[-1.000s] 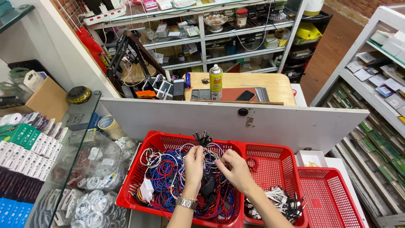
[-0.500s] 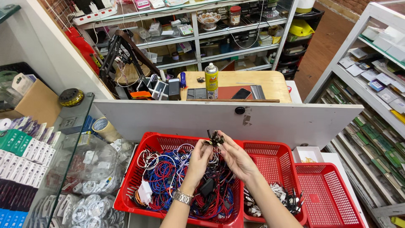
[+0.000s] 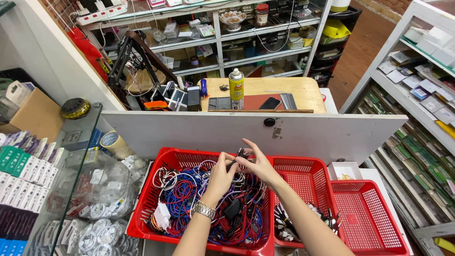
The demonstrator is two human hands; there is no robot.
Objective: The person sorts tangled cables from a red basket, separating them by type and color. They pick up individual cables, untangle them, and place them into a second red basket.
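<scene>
A small dark cable end (image 3: 241, 154) is pinched between the fingertips of both hands above the far rim of the left basket (image 3: 142, 223). The left hand (image 3: 220, 178), with a metal watch (image 3: 204, 210) at its wrist, is closed on the piece from below; the right hand (image 3: 258, 166) is closed on it from the side, with some fingers spread upward. The left basket is filled with tangled red, blue and white cables (image 3: 189, 199). A few connectors (image 3: 284, 220) are seen in the middle basket (image 3: 310, 178). The right basket (image 3: 369, 213) is set just beside it. A spray can (image 3: 236, 88) is stood on the wooden table (image 3: 298, 90) beyond the white partition (image 3: 189, 132).
</scene>
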